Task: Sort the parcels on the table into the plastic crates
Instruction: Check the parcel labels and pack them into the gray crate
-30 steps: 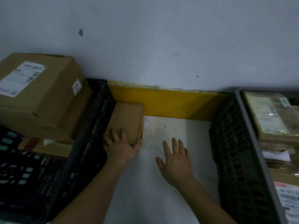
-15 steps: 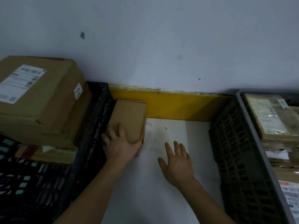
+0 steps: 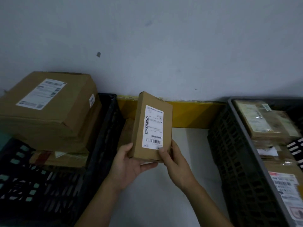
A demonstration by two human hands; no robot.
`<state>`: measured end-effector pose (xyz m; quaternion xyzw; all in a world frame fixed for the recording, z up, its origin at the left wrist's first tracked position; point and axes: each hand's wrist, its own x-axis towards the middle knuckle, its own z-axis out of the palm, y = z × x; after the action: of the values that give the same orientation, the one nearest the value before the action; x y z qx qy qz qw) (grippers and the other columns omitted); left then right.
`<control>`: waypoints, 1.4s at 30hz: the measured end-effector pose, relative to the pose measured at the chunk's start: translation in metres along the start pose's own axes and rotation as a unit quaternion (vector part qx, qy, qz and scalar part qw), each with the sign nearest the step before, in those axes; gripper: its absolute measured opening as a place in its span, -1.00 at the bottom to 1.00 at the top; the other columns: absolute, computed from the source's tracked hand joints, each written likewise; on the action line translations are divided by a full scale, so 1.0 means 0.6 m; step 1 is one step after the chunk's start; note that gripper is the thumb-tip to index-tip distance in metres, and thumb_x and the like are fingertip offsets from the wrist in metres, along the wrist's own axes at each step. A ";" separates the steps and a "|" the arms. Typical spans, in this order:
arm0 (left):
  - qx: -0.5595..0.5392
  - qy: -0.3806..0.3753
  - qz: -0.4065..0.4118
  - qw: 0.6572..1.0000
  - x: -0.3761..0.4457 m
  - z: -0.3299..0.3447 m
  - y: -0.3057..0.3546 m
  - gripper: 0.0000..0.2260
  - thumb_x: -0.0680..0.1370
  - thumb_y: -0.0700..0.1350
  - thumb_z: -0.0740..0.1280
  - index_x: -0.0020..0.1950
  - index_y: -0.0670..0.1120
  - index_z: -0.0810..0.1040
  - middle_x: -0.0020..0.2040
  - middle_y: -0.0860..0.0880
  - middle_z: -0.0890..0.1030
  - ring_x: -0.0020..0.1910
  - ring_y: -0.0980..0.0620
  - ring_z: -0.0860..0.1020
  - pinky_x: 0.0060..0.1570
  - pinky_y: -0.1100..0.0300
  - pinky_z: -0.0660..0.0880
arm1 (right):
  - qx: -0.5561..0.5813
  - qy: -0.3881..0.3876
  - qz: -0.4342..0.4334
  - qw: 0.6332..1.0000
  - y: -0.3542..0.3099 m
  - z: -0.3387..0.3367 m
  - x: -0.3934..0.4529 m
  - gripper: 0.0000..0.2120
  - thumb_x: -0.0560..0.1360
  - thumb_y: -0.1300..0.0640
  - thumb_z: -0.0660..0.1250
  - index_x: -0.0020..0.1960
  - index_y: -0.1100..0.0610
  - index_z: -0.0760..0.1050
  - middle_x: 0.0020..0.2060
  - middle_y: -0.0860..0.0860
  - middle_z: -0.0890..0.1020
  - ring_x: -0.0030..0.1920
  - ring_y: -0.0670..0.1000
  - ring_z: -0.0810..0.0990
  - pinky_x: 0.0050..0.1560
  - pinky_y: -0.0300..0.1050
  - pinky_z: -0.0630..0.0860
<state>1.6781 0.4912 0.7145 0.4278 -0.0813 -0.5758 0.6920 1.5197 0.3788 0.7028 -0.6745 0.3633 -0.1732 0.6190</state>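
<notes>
A small flat cardboard parcel point(image 3: 151, 126) with a white barcode label facing me is lifted off the white table point(image 3: 183, 161), tilted upright. My left hand point(image 3: 129, 167) grips its lower left corner from below. My right hand point(image 3: 173, 159) holds its lower right edge, thumb on the label side. A black plastic crate point(image 3: 101, 145) stands to the left, holding a large brown box point(image 3: 49, 108) stacked on other parcels. A grey plastic crate point(image 3: 242, 161) stands to the right with several wrapped parcels point(image 3: 262, 120) inside.
A yellow board point(image 3: 193, 115) runs along the table's back edge under a grey wall point(image 3: 164, 46). Something brown lies on the table behind the held parcel, mostly hidden. The crates bound the narrow table strip on both sides.
The parcel lay flat on the table beside the left crate under my left hand. Now both hands hold it raised and turned over, label towards me.
</notes>
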 end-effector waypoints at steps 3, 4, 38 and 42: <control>-0.009 0.013 0.011 1.000 -0.007 0.009 -0.007 -0.47 0.70 0.13 0.03 0.49 -0.05 0.59 0.45 -0.25 0.59 0.38 -0.34 0.58 0.21 -0.19 0.61 | 0.034 0.037 -0.036 0.998 -0.019 0.004 -0.021 -0.43 0.67 -0.16 0.33 0.61 -0.27 0.21 0.32 -0.35 0.63 0.29 -0.15 0.67 0.19 -0.11 0.69; 0.000 0.018 0.018 1.000 -0.009 0.012 -0.008 -0.48 0.71 0.11 0.03 0.50 -0.07 0.58 0.44 -0.26 0.59 0.38 -0.35 0.58 0.20 -0.20 0.62 | 0.041 0.047 -0.043 0.997 -0.023 0.002 -0.027 -0.41 0.65 -0.15 0.34 0.61 -0.28 0.20 0.30 -0.31 0.64 0.25 -0.11 0.69 0.10 -0.12 0.71; 0.423 0.043 0.167 0.890 -0.037 0.100 0.072 -0.65 0.62 0.15 0.36 0.39 0.16 0.55 0.21 0.16 0.72 0.17 0.09 0.70 0.20 -0.03 0.64 | -0.195 0.179 -0.171 0.949 -0.102 -0.150 -0.075 -0.19 0.59 -0.26 0.40 0.72 -0.21 0.08 0.58 -0.20 0.34 0.51 -0.18 0.40 0.43 -0.08 0.45; 0.320 0.096 0.177 0.926 -0.038 0.118 0.044 -0.70 0.62 0.14 0.35 0.35 0.15 0.59 0.17 0.09 0.75 0.15 0.05 0.72 0.23 -0.11 0.63 | -0.129 0.132 -0.140 0.973 -0.071 -0.116 -0.107 -0.33 0.62 -0.20 0.37 0.61 -0.40 0.11 0.45 -0.40 0.44 0.35 -0.29 0.53 0.30 -0.08 0.62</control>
<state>1.6471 0.4747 0.7855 0.6581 -0.2691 -0.3436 0.6135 1.4406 0.3733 0.7699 -0.7638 0.3627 -0.2972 0.4435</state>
